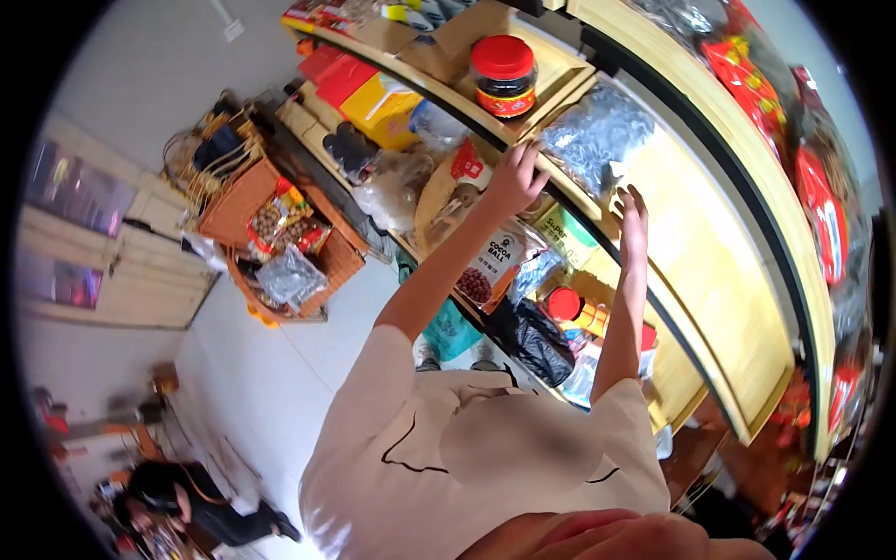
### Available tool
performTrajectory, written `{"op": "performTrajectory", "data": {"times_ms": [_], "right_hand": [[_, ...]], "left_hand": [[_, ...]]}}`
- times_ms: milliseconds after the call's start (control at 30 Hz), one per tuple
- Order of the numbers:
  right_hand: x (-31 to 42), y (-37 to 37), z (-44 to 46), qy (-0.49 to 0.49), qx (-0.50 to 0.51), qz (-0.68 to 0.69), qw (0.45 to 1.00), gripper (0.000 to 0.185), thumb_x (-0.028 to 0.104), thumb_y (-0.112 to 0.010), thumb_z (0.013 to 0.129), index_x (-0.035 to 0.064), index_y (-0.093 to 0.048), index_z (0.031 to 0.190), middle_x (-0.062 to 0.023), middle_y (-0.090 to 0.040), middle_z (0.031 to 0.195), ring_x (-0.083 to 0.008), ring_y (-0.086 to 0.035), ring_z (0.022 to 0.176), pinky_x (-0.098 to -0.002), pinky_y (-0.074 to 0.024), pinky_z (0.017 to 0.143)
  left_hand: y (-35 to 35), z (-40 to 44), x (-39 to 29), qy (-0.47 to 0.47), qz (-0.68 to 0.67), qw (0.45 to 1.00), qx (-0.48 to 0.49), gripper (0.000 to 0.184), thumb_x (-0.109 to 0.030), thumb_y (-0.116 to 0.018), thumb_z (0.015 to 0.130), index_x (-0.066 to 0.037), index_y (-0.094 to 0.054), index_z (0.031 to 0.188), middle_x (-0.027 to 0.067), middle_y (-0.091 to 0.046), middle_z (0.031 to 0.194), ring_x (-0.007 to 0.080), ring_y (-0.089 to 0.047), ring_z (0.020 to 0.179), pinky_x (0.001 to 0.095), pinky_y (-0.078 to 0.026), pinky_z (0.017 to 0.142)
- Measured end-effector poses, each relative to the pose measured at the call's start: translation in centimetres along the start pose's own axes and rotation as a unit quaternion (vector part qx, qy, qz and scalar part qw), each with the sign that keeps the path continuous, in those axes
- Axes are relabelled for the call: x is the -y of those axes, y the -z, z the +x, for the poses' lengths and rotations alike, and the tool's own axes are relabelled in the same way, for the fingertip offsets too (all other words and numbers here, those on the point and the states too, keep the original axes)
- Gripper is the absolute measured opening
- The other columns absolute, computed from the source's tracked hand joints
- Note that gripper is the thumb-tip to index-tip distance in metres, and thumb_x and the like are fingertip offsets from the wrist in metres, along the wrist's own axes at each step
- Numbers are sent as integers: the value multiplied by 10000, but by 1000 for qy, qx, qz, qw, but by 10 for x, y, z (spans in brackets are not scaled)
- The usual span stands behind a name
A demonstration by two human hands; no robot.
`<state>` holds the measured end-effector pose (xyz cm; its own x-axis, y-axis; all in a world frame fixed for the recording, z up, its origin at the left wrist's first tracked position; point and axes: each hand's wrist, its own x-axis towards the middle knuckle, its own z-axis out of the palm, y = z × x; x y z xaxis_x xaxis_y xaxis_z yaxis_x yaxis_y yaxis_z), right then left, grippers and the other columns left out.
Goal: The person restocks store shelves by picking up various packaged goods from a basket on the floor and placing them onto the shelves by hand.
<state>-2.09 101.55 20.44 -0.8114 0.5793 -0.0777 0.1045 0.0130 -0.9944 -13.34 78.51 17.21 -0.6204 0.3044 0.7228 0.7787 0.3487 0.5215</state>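
Plastic bag (597, 140) | lying, long axis unclear | left hand (514, 182), right hand (634, 224): fingers parted

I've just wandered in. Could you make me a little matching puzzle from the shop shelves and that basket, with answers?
Things:
1. Large jar
2. Woven basket
3. Snack bag
4. See-through bag

Descriptions:
A. Printed with "COCOA BALL"
B. Greyish contents, lying on the wooden shelf near the left hand and right hand
C. Topped with a red lid
D. Orange-brown, with packets inside

Right pairs: 1-C, 2-D, 3-A, 4-B
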Motion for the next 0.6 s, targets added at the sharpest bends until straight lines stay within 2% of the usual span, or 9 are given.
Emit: {"op": "performTrajectory", "data": {"times_ms": [33, 133, 233, 333, 367, 400, 433, 567, 600], "right_hand": [[-11, -3, 24, -22, 14, 15, 1000, 561, 341, -553, 916, 21, -470, 1369, -119, -575, 1283, -259, -535, 1156, -376, -433, 972], [-5, -9, 35, -16, 83, 40, 996, 501, 376, -602, 893, 21, -584, 1246, -103, -606, 1153, -173, -561, 967, -328, -446, 854], [-2, -9, 53, -83, 104, 96, 986, 551, 407, -650, 868, -9, -585, 1223, -92, -611, 1130, -183, -562, 968, -320, -449, 849], [12, -11, 64, -75, 109, 120, 984, 554, 384, -689, 853, -33, -586, 1203, -91, -609, 1161, -223, -553, 1047, -322, -425, 918], [13, -13, 68, -66, 99, 107, 987, 545, 368, -692, 855, -40, -586, 1200, -93, -606, 1178, -232, -546, 1078, -329, -410, 952], [15, -18, 69, 12, 116, 114, 987, 523, 321, -684, 862, -37, -572, 1226, -106, -582, 1235, -239, -515, 1150, -332, -364, 1017], [11, -19, 78, 41, 142, 146, 978, 496, 286, -674, 868, -35, -571, 1232, -111, -577, 1239, -224, -515, 1152, -330, -373, 1017], [-37, -11, 119, 246, 160, 65, 954, 384, 224, -635, 880, -18, -598, 1176, -136, -565, 1236, -246, -506, 1164, -379, -375, 1040], [-47, -7, 121, 231, 161, 106, 954, 356, 210, -621, 887, -14, -603, 1163, -144, -562, 1234, -252, -504, 1170, -392, -375, 1048]], "left_hand": [[-13, 16, 3, 39, -8, 999, -8, 530, -279, -619, 868, 5, -485, 1295, 250, -528, 1233, 436, -512, 1119, 484, -427, 971], [-57, 39, 29, 137, -32, 989, -46, 481, -301, -636, 860, -8, -540, 1229, 239, -574, 1161, 443, -539, 1075, 481, -440, 944], [-82, 50, 34, 214, -57, 974, -53, 511, -344, -675, 828, -24, -560, 1210, 226, -609, 1093, 434, -563, 1039, 479, -451, 919], [-89, 53, 17, 192, -44, 975, -105, 589, -383, -746, 763, -34, -562, 1201, 226, -613, 1084, 403, -580, 1040, 466, -459, 898], [-92, 57, 14, 257, -112, 955, -96, 565, -363, -767, 748, -35, -556, 1157, 216, -591, 1078, 379, -579, 1024, 441, -455, 892], [-108, 58, 20, 222, -111, 955, -160, 528, -416, -775, 756, -52, -609, 1101, 166, -634, 1014, 290, -615, 967, 387, -485, 816], [-111, 61, 13, 211, -56, 959, -180, 549, -398, -798, 732, -60, -588, 1109, 133, -601, 1016, 252, -582, 962, 367, -470, 833], [-121, 62, 13, 209, -184, 931, -234, 555, -279, -841, 676, -79, -520, 1082, 74, -503, 1001, 198, -503, 941, 341, -430, 847], [-100, 60, -4, 224, -219, 926, -212, 530, -239, -825, 703, -79, -500, 1090, 60, -488, 988, 184, -484, 919, 324, -430, 817]]}}
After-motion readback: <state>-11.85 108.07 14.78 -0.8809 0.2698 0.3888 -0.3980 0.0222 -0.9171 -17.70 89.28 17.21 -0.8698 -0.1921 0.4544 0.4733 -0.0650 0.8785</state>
